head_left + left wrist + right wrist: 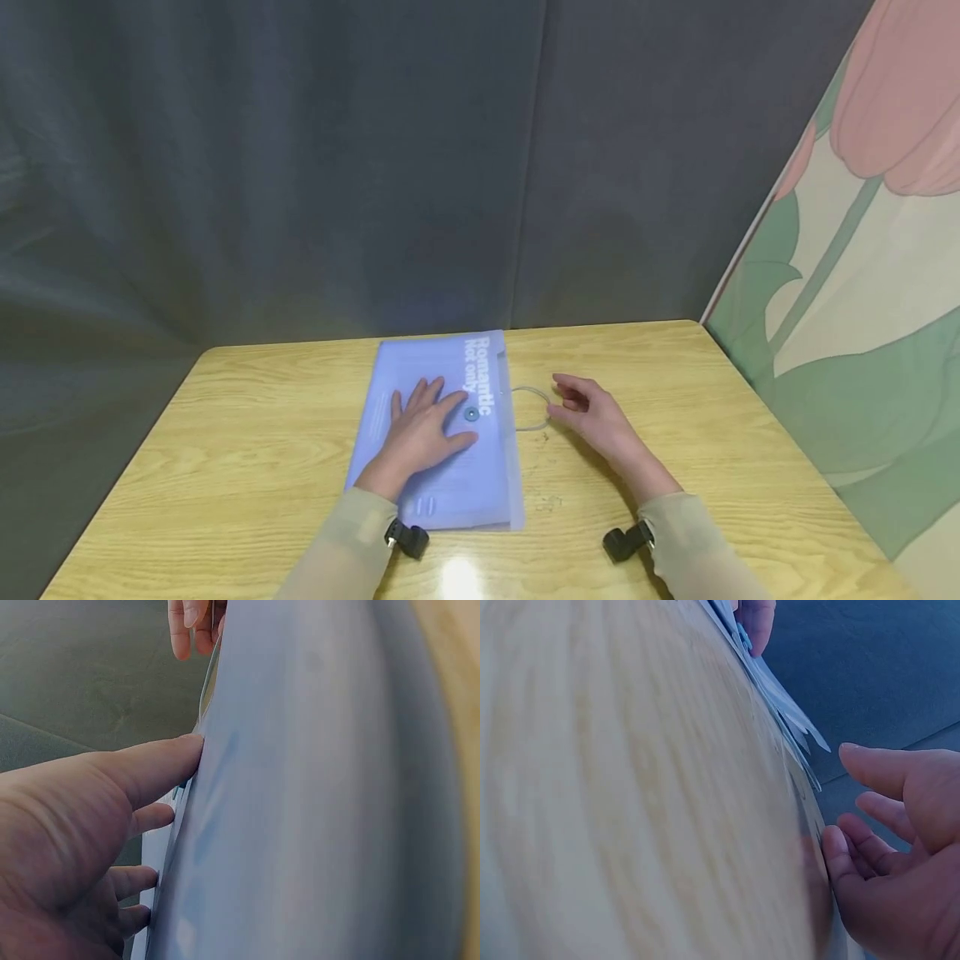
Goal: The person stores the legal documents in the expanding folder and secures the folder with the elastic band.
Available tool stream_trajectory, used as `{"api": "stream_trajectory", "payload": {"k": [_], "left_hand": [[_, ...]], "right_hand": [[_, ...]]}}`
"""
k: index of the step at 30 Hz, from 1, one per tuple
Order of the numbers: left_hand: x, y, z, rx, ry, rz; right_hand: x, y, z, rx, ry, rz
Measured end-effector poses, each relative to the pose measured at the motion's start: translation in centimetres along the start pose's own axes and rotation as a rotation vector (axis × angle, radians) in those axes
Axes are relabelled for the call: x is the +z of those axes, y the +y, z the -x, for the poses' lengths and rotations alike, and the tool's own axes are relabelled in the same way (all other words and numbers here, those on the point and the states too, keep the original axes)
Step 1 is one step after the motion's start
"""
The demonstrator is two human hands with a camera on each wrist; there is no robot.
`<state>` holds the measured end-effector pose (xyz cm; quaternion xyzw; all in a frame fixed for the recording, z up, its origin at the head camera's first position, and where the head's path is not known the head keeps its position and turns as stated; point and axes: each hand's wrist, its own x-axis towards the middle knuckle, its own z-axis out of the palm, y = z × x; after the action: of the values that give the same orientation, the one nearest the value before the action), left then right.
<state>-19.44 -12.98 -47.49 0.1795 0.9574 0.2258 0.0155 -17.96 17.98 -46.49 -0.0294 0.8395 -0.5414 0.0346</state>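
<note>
A translucent blue document folder (450, 492) lies on the table with white lettering along its flap. My left hand (422, 433) rests on it with fingers spread, the thumb and index finger either side of a small round button (471, 413). In the left wrist view the left fingertips (191, 746) touch the folder's face. A thin grey cord (534, 388) loops out from the flap's right edge onto the table. Beside the loop's far end is my right hand (596, 417), its fingers loosely bent. In the right wrist view its thumb (870, 765) stands apart from the fingers, with nothing between them.
The wood-grain table (225, 433) extends around the folder on both sides. A dark curtain (360, 167) hangs behind its far edge. To the right stands a panel (862, 333) painted with tulips. Each wrist wears a small black camera (628, 542).
</note>
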Motion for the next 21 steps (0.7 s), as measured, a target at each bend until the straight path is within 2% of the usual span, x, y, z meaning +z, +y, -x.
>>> {"api": "stream_trajectory", "payload": {"k": [8, 12, 21], "left_hand": [[0.0, 0.1, 0.0, -0.012, -0.017, -0.006], [0.1, 0.1, 0.0, -0.008, -0.012, 0.0], [0.0, -0.1, -0.1, -0.019, -0.017, 0.007]], "right_hand": [[-0.6, 0.1, -0.4, -0.061, 0.003, 0.127], [-1.1, 0.2, -0.5, -0.059, -0.031, 0.138], [-1.4, 0.1, -1.1, -0.067, -0.092, 0.253]]}}
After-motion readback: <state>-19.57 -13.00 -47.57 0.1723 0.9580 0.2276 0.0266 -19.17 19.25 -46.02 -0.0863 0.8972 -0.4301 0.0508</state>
